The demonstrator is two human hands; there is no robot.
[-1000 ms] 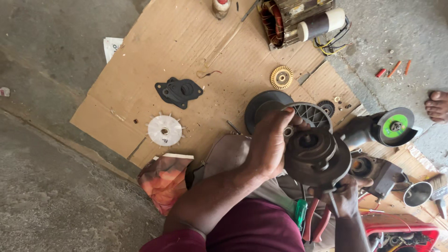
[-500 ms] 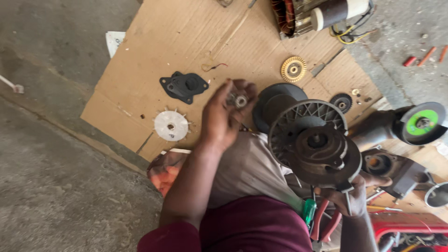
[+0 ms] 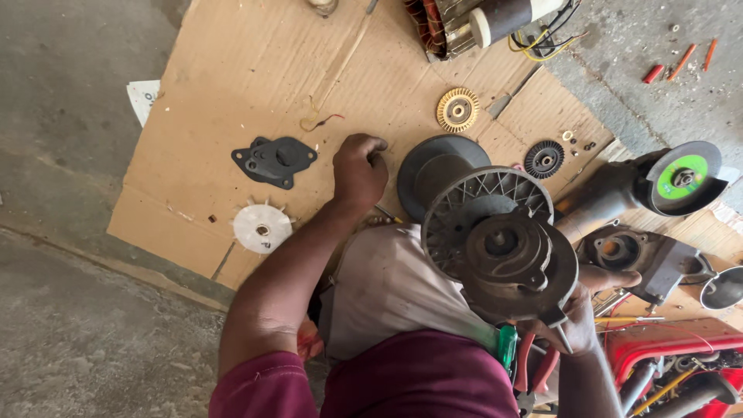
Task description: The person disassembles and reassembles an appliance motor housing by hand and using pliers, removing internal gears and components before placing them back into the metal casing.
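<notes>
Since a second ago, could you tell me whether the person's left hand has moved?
Yes. The left hand went from the motor housing out toward the black plate on the cardboard.

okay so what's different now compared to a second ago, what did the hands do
The left hand left the round motor housing, lifted with a small part at the fingertips, then went down to the cardboard, closed. The right hand kept holding the housing. The white fan and black plate stayed put.

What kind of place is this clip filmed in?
Probably an informal floor-level repair spot for motors or power tools: parts are spread on a flattened brown cardboard sheet over concrete, including a copper-wound motor stator, an angle grinder with a green-labelled disc and a white plastic fan wheel.
</notes>
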